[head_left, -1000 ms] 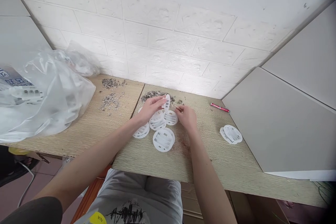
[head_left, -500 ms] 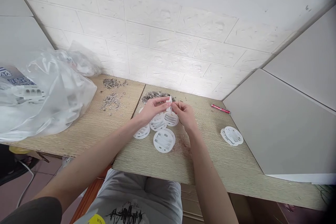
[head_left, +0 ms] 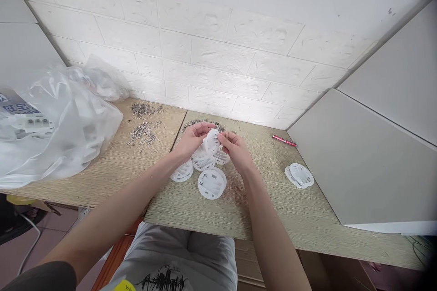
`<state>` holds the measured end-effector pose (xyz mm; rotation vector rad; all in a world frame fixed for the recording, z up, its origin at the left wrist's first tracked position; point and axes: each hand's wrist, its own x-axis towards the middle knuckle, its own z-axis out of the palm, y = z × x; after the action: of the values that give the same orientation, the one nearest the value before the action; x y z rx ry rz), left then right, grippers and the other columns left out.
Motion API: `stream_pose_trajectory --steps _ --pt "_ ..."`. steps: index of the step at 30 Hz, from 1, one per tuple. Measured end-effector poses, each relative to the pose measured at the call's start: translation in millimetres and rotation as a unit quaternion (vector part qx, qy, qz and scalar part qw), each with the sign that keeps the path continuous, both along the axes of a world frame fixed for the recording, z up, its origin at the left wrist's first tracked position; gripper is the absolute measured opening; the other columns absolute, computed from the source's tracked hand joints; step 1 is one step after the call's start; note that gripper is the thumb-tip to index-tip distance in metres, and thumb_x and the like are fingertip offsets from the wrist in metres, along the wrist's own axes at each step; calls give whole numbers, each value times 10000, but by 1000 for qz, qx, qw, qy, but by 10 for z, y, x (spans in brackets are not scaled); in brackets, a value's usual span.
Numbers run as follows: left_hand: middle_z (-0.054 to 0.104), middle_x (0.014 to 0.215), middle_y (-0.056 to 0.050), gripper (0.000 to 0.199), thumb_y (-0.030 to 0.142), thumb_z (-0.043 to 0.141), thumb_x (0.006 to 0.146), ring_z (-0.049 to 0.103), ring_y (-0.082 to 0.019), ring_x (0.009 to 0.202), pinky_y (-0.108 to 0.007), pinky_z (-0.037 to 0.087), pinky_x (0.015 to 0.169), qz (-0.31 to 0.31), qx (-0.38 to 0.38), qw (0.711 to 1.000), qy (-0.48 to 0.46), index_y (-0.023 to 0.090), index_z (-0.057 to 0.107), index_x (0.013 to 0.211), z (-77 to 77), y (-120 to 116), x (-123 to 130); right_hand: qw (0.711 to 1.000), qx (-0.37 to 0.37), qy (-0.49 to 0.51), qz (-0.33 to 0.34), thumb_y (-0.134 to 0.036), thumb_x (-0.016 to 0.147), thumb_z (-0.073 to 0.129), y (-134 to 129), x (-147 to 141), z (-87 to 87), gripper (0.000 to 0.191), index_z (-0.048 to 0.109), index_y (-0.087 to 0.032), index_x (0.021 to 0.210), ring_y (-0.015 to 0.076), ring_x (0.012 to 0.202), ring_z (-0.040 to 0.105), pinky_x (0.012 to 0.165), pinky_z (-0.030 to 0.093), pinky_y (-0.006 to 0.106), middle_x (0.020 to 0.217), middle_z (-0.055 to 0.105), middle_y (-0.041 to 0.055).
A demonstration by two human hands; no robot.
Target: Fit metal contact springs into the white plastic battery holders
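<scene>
A round white plastic piece (head_left: 212, 141) is held up and tilted between my two hands, above the table. My left hand (head_left: 191, 140) grips its left side, thumb and fingers closed on it. At its right edge my right hand (head_left: 235, 147) has its fingers pinched together; whether a small part is also between them is too small to tell. Several similar white discs lie below, among them a front pair (head_left: 211, 183) and a left one (head_left: 182, 171). A pile of small metal parts (head_left: 194, 123) sits behind my hands, partly hidden.
A clear plastic bag (head_left: 68, 127) with white parts fills the left side. Small metal pieces (head_left: 142, 134) lie in piles near it. On the right are a red pen-like object (head_left: 284, 141), more white discs (head_left: 301, 175) and a grey panel (head_left: 368, 159). A brick-patterned wall stands behind.
The held white piece has turned from nearly edge-on to showing its flat face. Both hands have shifted slightly around it, and the whole view has moved a little.
</scene>
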<state>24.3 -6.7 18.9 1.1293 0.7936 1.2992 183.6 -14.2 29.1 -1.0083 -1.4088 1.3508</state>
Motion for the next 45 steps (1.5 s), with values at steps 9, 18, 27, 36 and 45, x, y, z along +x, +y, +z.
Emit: stream_pose_trajectory --steps 9,18,27,36,45 --pt "615 719 26 458 272 798 593 525 -92 524 -214 396 476 -15 8 1000 22 201 506 939 36 -60 63 1000 18 6 6 -495 744 678 42 -16 -92 336 593 -171 766 81 552 384 528 300 224 619 475 -36" --pt "556 683 62 499 260 767 595 485 -82 511 -204 372 453 -5 6 1000 26 221 410 942 51 -65 79 1000 21 6 4 -522 728 681 63 -53 -109 372 598 -160 742 82 566 381 538 299 226 625 462 -31" --pt "530 743 29 313 149 629 708 496 -91 600 -203 384 528 58 8 993 104 195 455 965 -34 34 3 999 -8 49 0 -518 683 729 65 -24 -100 370 633 -168 755 81 561 348 532 286 233 631 460 -29" --pt "651 930 -55 275 376 548 832 573 -146 799 -267 462 705 32 126 966 224 151 666 940 187 -2 -73 999 26 35 -27 -468 712 726 69 84 -64 304 665 -171 732 75 538 343 518 277 242 598 472 -32" --pt "610 745 -16 130 197 575 766 525 -127 661 -257 408 627 29 260 852 454 158 668 847 275 26 26 999 12 27 -25 -444 662 770 85 185 -64 300 715 -164 753 86 550 426 523 333 243 611 559 -11"
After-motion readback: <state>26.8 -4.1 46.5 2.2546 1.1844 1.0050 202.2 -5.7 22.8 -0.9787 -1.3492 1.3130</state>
